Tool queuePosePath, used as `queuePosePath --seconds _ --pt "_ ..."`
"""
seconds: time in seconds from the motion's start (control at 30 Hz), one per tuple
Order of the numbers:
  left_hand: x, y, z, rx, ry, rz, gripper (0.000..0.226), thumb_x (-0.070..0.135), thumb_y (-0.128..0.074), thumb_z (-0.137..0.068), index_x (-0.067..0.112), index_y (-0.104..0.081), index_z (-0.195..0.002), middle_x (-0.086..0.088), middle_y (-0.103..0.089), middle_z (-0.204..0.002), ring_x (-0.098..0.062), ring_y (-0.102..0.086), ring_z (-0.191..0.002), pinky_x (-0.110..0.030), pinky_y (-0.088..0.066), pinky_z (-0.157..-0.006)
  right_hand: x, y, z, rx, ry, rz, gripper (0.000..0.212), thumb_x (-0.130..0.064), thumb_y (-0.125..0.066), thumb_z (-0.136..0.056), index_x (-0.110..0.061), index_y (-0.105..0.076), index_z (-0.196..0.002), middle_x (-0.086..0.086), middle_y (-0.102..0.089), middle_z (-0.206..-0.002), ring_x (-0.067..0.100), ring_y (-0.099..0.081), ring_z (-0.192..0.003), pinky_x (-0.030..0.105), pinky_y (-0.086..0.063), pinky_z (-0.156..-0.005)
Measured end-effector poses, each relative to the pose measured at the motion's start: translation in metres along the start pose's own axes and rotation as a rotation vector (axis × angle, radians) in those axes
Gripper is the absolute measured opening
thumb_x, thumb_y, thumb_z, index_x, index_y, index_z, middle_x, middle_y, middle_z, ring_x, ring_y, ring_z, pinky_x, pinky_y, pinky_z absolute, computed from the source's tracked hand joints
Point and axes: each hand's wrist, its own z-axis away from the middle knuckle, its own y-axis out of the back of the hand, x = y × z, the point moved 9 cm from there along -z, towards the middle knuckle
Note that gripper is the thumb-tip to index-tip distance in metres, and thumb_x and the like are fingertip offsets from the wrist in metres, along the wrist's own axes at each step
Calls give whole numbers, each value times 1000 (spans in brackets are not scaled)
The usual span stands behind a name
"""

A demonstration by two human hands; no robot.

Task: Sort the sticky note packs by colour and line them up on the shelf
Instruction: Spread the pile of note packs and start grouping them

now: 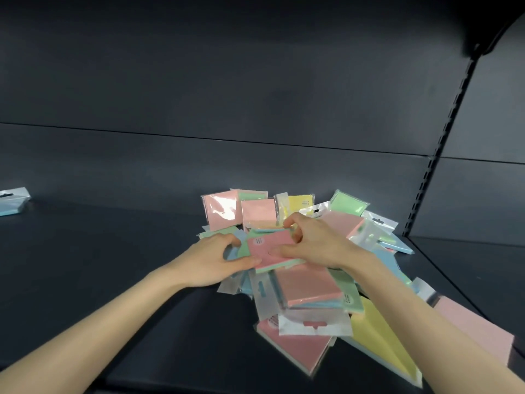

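Dark grey shelf [113, 265] fills the head view, backed by a plain dark panel [227, 81], with a slotted upright [443, 143] running down the right side. A loose pile [308, 288] of pink, green, yellow and blue packs sprawls from the centre to the lower right of the frame, the packs overlapping at all angles. One blue pack [12, 201] lies alone at the far left edge, well apart from the heap. At the centre, on top of the pile, both hands hold one pink pack [271, 247]. The left hand [213, 260] grips its left edge, with the thumb along the near side and the fingers curled over the far side. The right hand [318, 245] pinches its right part, thumb on the face and fingers hooked over the back edge. Whether thinner packs beneath are caught in the grip I cannot tell. These packs look light and fairly stiff as pads, but the glossy sleeves are probably slippery and the clear hang-tabs floppy. A hold across two opposite edges of the pad itself should be safer than one on the tab, and lifting straight up should keep neighbouring packs from sliding off.
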Motion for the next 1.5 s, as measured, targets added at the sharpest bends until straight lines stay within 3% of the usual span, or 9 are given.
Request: queuePosePath --seconds 0.2,0.37,0.47,0.6,0.73,0.97,1.17,1.3,1.5 --pt "15 5 5 86 -35 186 23 57 -64 -77 43 -53 -90 27 -52 -99 -6 -50 -107 -29 -40 -96 -14 12 6 134 76 -149 60 -32 -76 -77 -21 -42 -124 -6 -50 -80 5 -49 -68 21 -39 -61" --pt "20 9 2 144 -46 479 60 36 -77 -74 16 -51 -125 5 -64 -109 -9 -60 -101 -25 -48 -88 -17 25 13 227 140 -366 47 -20 -76 -78 -26 -49 -116 -2 -58 -95 7 -57 -68 15 -44 -57" --pt "33 12 6 141 -99 640 40 15 -74 -79 10 -60 -116 0 -70 -99 -7 -67 -83 -27 -55 -82 -18 27 20 227 179 -448 33 -17 -74 -79 -27 -56 -106 -3 -64 -99 12 -62 -80 28 -51 -77" --pt "43 15 15 171 -122 688 17 11 -67 -85 6 -62 -100 -8 -69 -94 -20 -66 -72 -29 -57 -69 -16 22 30 136 211 -484 17 -17 -63 -89 -17 -62 -106 -8 -68 -93 1 -64 -79 17 -48 -76" --pt "35 9 24 225 -56 678 11 17 -60 -90 12 -55 -97 -13 -69 -90 -23 -68 -66 -31 -58 -66 10 15 38 72 86 -289 42 -39 -74 -77 -18 -63 -112 -3 -65 -104 10 -63 -96 30 -49 -91" --pt "19 1 41 308 36 753 21 20 -54 -94 16 -51 -114 -5 -69 -88 -9 -67 -57 -17 -51 -52 11 -3 58 -134 71 1 61 -55 -74 -69 -29 -53 -121 -10 -53 -119 13 -50 -112 32 -42 -100" --pt "21 5 57 375 34 840 20 11 -59 -91 12 -50 -108 -5 -68 -97 -19 -72 -65 -27 -59 -60 7 6 62 -35 47 -19 59 -44 -83 -62 -24 -56 -110 -3 -44 -107 17 -45 -103 32 -43 -90" --pt "18 16 75 464 4 936 28 6 -62 -88 10 -48 -112 -4 -69 -101 -26 -72 -70 -40 -60 -71 0 24 69 70 55 -212 52 -39 -86 -59 -16 -56 -96 2 -62 -96 22 -62 -85 37 -52 -74" --pt "-5 63 103 599 -91 944 29 3 -59 -89 13 -50 -114 -7 -67 -105 -22 -71 -81 -35 -60 -66 -40 37 71 356 98 -475 44 -41 -81 -68 -16 -54 -93 -2 -67 -84 17 -67 -74 39 -57 -61"
